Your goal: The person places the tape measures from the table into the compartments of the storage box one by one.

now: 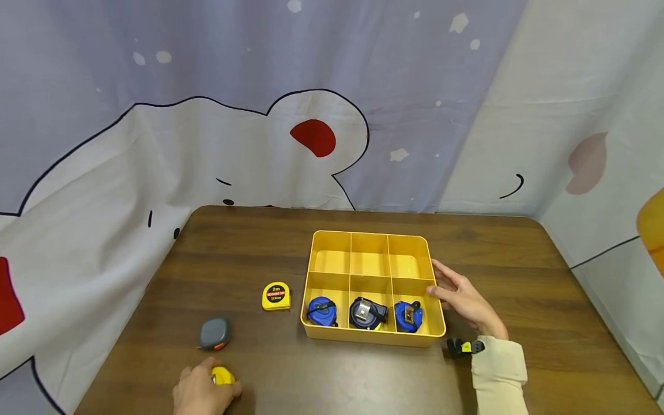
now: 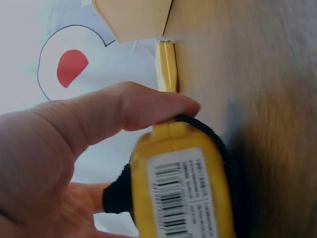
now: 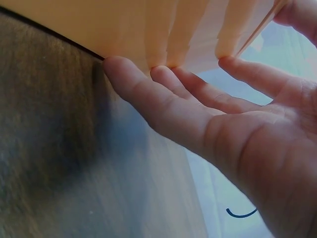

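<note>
Printed cloth (image 1: 311, 52) hangs behind a brown wood-grain table (image 1: 363, 380). On it sits a yellow six-compartment box (image 1: 370, 339). The right hand (image 1: 464, 298) rests outstretched fingers against its right wall. The left hand (image 1: 199, 390), at near left, grips a yellow barcode-labelled tape measure (image 2: 181, 193). Three blue tape measures (image 1: 321, 312) occupy the near compartments; a grey tape measure (image 1: 214, 333) and yellow 2m tape measure (image 1: 276, 297) lie left.

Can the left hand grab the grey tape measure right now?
Probably not easily: the left hand grips a yellow tape measure. The grey tape measure lies close by, though, with nothing seen between it and the hand.
</note>
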Demonstrator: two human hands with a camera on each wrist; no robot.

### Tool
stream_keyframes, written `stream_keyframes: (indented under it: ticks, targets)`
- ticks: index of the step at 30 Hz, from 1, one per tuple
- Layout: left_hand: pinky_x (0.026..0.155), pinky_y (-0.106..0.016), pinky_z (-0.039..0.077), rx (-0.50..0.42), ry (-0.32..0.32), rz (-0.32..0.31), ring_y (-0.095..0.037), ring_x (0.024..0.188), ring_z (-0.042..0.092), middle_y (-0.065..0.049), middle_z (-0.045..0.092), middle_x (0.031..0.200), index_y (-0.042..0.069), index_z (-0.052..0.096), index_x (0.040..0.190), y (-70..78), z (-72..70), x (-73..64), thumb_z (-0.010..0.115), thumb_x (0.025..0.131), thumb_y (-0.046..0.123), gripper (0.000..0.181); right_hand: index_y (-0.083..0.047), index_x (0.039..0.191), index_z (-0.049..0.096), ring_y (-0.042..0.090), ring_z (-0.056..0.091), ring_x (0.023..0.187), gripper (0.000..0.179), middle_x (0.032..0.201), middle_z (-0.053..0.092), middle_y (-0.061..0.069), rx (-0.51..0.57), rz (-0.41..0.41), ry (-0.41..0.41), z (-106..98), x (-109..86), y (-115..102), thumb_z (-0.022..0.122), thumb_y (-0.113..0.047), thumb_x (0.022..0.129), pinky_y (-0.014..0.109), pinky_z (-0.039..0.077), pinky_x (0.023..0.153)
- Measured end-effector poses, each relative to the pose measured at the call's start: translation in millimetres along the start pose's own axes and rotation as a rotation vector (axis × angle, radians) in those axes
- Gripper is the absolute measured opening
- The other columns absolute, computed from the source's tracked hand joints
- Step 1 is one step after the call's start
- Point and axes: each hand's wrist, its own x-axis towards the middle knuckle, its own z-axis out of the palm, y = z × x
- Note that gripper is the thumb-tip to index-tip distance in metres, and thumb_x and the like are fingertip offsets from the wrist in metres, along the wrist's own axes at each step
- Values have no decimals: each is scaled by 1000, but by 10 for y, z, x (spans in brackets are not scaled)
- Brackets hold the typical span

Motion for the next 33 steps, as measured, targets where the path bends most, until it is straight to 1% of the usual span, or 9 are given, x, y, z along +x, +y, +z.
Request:
stream_keyframes:
  ticks: [2, 4, 9, 12, 17, 21, 24, 29, 33]
  targets:
    - [75, -50, 37, 1, 39, 33, -39, 85, 46, -28, 51, 94, -2, 57, 115, 26, 5, -4, 79, 61, 36, 69, -11, 147, 15, 44, 43, 118, 74, 141, 30, 27, -3, 1, 4, 4, -4, 3, 60, -16, 89, 47, 50, 78]
    - [73, -49, 38, -1, 74, 48, -38, 83, 48, -27, 52, 94, 0, 58, 116, 64, -1, -12, 77, 62, 36, 68, -11, 147, 15, 45, 41, 119, 74, 141, 29, 27, 5, 1, 5, 11, -4, -1, 60, -16, 89, 48, 50, 78]
    - [72, -50, 40, -8, 120, 35, -41, 85, 49, -31, 49, 103, 2, 56, 121, 194, -44, -18, 73, 66, 37, 68, -11, 147, 15, 46, 40, 119, 74, 141, 29, 27, 12, 0, 6, 21, -3, -3, 60, -16, 89, 49, 49, 78]
    - [73, -51, 40, -11, 143, 53, -44, 89, 49, -31, 49, 107, 3, 56, 122, 294, -77, -21, 72, 67, 37, 67, -11, 148, 14, 46, 40, 119, 74, 141, 29, 27, -2, 0, 12, 24, -9, 1, 59, -16, 89, 48, 50, 77]
    - [75, -52, 42, -28, 211, 163, -46, 94, 50, -29, 53, 108, 4, 58, 120, 488, -129, -61, 73, 67, 34, 63, -10, 148, 14, 47, 40, 120, 74, 141, 29, 27, 3, -1, 14, 21, -8, -2, 59, -17, 89, 48, 50, 78]
    - [76, -49, 43, -33, 261, 254, -41, 95, 51, -25, 55, 110, 6, 61, 118, 687, -164, -88, 73, 65, 31, 61, -11, 148, 14, 46, 42, 118, 74, 140, 30, 27, -6, 5, 16, 16, -5, -2, 59, -17, 89, 48, 50, 78]
    - [75, -48, 44, -18, 295, 322, -40, 92, 52, -21, 56, 109, 6, 63, 116, 858, -179, -94, 74, 63, 31, 59, -12, 148, 15, 45, 43, 117, 73, 140, 31, 27, -8, 10, 17, 19, -3, 0, 59, -17, 90, 48, 50, 78]
    - [68, -50, 44, 45, 330, 413, -39, 90, 50, -18, 56, 111, 12, 64, 114, 1161, -159, -110, 75, 62, 33, 58, -14, 148, 15, 45, 43, 118, 73, 140, 31, 26, -1, 8, 23, 26, -4, -6, 59, -17, 90, 49, 50, 78]
    - [65, -52, 44, 114, 367, 497, -40, 93, 50, -17, 55, 110, 14, 65, 112, 1396, -74, -105, 75, 63, 35, 55, -14, 148, 15, 41, 46, 116, 73, 140, 32, 25, -1, 6, 26, 36, -10, -7, 59, -17, 89, 48, 50, 77]
